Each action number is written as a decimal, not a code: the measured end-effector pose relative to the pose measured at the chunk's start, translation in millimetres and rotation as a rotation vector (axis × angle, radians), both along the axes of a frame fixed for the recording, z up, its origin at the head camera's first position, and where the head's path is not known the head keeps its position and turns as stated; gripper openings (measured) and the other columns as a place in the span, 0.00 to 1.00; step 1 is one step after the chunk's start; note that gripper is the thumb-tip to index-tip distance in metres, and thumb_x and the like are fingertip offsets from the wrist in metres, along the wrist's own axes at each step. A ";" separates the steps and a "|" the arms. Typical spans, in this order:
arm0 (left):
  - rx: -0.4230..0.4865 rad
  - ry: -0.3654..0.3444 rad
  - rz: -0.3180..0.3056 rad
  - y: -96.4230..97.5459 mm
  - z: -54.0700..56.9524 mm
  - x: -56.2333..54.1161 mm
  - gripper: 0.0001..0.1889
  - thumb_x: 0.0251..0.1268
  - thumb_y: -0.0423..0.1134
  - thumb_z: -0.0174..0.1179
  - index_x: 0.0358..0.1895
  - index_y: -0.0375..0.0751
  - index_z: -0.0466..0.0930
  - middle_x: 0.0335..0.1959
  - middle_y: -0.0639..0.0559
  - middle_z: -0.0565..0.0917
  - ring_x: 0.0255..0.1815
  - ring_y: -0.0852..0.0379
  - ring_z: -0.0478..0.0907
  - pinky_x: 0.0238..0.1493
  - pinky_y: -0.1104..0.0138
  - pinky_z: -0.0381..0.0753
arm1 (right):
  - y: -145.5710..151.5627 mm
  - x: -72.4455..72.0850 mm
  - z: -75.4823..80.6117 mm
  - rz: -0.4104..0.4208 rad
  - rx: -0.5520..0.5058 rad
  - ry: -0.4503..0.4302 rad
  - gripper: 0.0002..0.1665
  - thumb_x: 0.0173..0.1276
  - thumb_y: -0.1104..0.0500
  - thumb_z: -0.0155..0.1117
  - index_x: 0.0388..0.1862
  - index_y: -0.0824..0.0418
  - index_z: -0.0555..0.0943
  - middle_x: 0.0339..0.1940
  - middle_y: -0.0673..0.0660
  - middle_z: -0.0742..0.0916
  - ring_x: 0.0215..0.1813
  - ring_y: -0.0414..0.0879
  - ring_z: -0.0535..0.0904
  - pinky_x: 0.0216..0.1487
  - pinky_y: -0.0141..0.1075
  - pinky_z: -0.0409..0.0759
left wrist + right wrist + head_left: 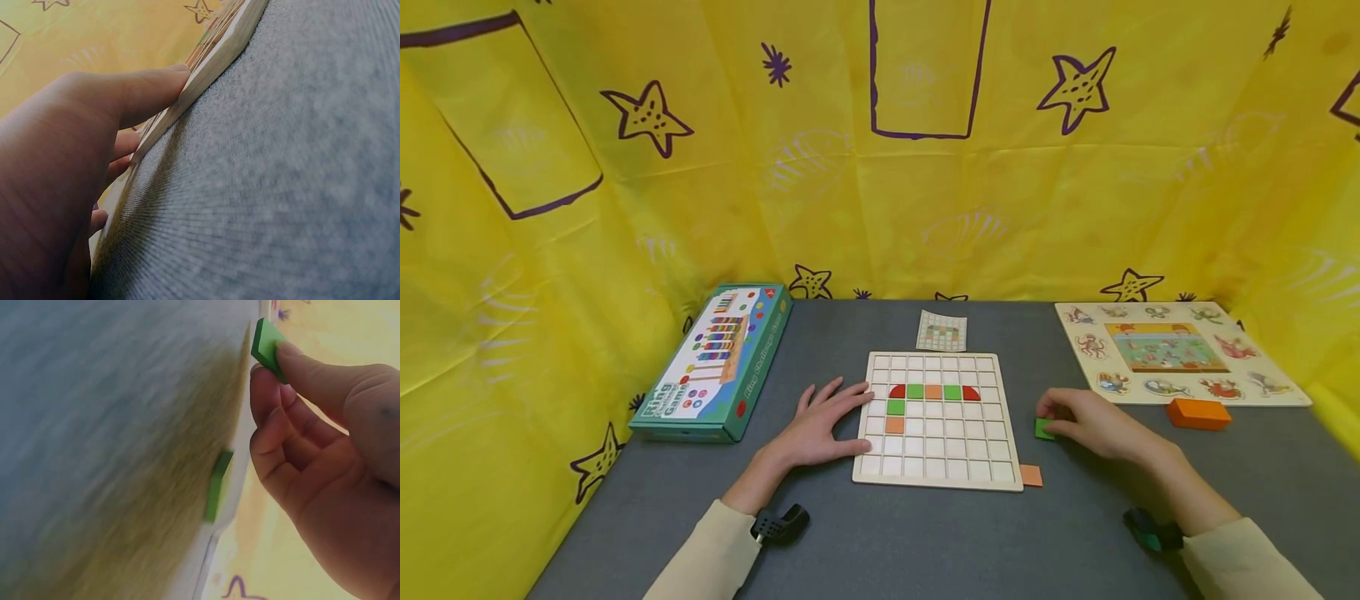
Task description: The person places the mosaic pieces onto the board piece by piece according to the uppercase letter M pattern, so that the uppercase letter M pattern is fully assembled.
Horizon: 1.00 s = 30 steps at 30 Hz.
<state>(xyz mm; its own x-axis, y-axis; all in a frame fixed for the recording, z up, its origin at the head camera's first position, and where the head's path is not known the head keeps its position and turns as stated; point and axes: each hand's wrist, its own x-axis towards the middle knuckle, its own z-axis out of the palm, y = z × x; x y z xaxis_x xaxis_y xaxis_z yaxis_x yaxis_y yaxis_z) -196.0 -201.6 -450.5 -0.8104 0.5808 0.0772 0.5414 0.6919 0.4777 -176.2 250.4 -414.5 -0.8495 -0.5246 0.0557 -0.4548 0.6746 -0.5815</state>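
Note:
A pale wooden grid board (955, 450) lies in front of me. Its upper row holds a red rounded tile (898, 391) at each end, with green and orange squares between. Below the left end sit a green tile (896, 407) and an orange tile (895, 425). My left hand (823, 427), fingers spread, rests on the board's left edge, thumb on the rim (206, 75). Right of the board, my right hand (1093, 423) pinches a green square tile (270, 350) between thumb and fingertips. A second green tile (217, 487) lies on the table below that hand.
A loose orange tile (1031, 475) lies by the board's lower right corner. Behind the board is a pattern card (942, 332). A boxed game (715, 358) stands left; a sea-animal puzzle board (1165, 312) and an orange block (1198, 414) are right. Yellow cloth (737, 208) surrounds the table.

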 end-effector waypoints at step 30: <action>-0.017 -0.002 -0.002 -0.2 -0.9 -1.0 0.41 0.63 0.66 0.62 0.78 0.54 0.65 0.79 0.55 0.61 0.81 0.39 0.44 0.70 0.34 0.32 | -102.7 -46.3 4.3 0.082 -0.078 -0.053 0.06 0.70 0.67 0.67 0.42 0.59 0.82 0.39 0.48 0.84 0.39 0.43 0.78 0.42 0.40 0.79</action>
